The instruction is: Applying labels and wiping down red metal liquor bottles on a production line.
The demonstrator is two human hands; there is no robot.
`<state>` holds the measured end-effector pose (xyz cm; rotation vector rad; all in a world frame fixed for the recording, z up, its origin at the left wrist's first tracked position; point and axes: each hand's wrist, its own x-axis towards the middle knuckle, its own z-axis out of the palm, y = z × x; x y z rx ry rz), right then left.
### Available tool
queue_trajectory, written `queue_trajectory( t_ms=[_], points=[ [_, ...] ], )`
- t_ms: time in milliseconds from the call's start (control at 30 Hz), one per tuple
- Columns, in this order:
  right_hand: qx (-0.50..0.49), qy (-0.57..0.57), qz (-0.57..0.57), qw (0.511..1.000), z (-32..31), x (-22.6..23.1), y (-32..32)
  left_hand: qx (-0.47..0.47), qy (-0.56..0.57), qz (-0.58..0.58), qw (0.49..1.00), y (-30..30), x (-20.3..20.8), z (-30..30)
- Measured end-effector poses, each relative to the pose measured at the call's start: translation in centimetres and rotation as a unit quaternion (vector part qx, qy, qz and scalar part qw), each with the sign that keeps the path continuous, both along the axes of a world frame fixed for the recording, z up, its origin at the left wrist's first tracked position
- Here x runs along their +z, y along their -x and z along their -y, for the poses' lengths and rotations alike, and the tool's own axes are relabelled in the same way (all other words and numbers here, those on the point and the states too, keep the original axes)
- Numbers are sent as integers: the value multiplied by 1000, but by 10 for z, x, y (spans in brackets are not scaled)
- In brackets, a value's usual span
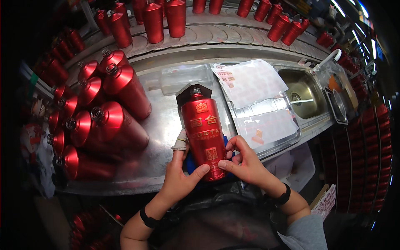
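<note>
Well to the left of the held bottle (pixel 208 139), a cluster of red bottles (pixel 118 123) is packed close together. Between this cluster and the held bottle, a broad stretch of the metal desk (pixel 160 139) gives the widest open room, running down to the near edge. The left hand (pixel 179 177) is closed on the held bottle's lower left side, its thumb against the front near the base and a finger with a white wrap (pixel 180 143) along the flank.

The held bottle, red with gold markings, has its neck pointing away from the person and its base by the desk's near edge. A dark angular holder (pixel 182 98) shows behind its neck; a clear plastic box (pixel 185 76) lies just beyond, and farther beyond runs a slatted conveyor (pixel 221 35) with more red bottles. The right hand (pixel 248 164) pinches the held bottle's lower right side, thumb at the front, other fingers curled.

Right of the held bottle, past a narrow strip of desk, white paper sheets (pixel 252 85) take up the room. Farther right of it are a sink (pixel 291 81) and a pale faucet (pixel 327 60).
</note>
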<state>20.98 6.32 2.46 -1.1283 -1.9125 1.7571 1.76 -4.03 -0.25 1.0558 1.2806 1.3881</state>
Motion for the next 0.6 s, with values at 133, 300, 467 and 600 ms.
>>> queue_trajectory(
  t_ms=[133, 300, 467, 600],
  points=[
    [3, 7, -5, 1000, -1, 1, 1, -8, -14, -11, 1000, 3, 0, -1],
    [-45, 6, -41, 998, -3, 0, 10, 26, 6, 28, 999, -1, 11, -13],
    [-37, -5, 46, 998, -3, 11, 19, 44, 20, 1, 999, 0, 7, -17],
    [-26, -13, 40, 999, -5, 7, 19, 41, 11, 5, 999, 3, 8, -18]
  ],
)
